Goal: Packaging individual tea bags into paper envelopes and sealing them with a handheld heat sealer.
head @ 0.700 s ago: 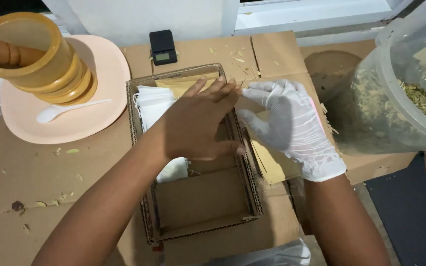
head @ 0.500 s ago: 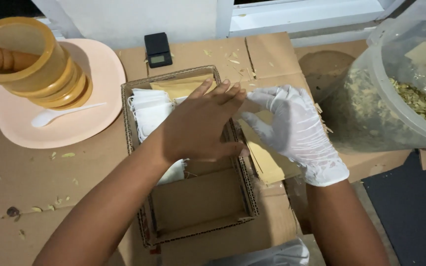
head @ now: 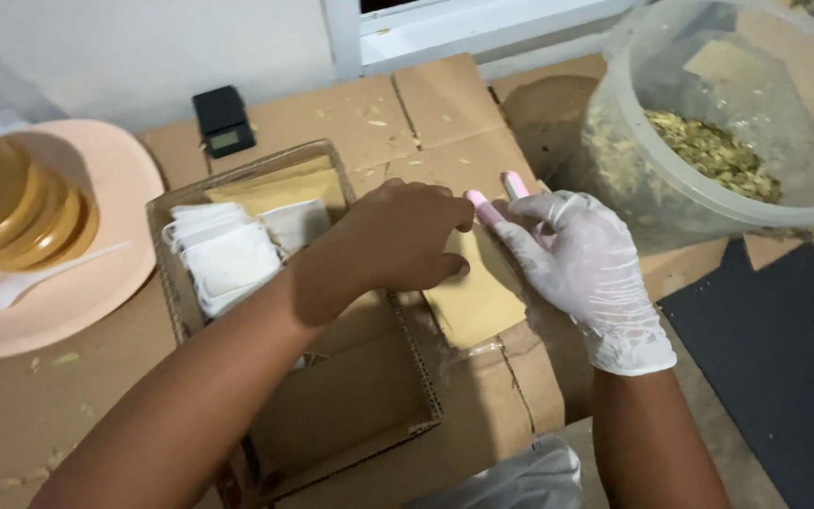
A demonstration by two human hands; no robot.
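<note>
My bare left hand (head: 398, 236) presses down on a tan paper pouch (head: 473, 297) lying on the cardboard just right of a shallow cardboard box (head: 398, 382). My right hand (head: 577, 259), in a white glove, rests on the pouch's right side with its fingers at the top edge. A pink and white tool (head: 496, 198) pokes out between the two hands; I cannot tell which hand grips it. Inside the box lie white sachets (head: 228, 259) and more tan pouches (head: 275, 188).
A large clear tub of dried plant bits (head: 718, 141) stands at the right. A pink plate (head: 96, 273) at the left carries stacked yellow bowls (head: 16, 207) and a white spoon (head: 35, 280). A small black scale (head: 223, 121) sits behind the box. A dark mat (head: 784, 368) lies at the lower right.
Both hands moved off the box's rim to its right, and the tan pouch now lies on the cardboard under them. The view has shifted left, so the tub looms larger.
</note>
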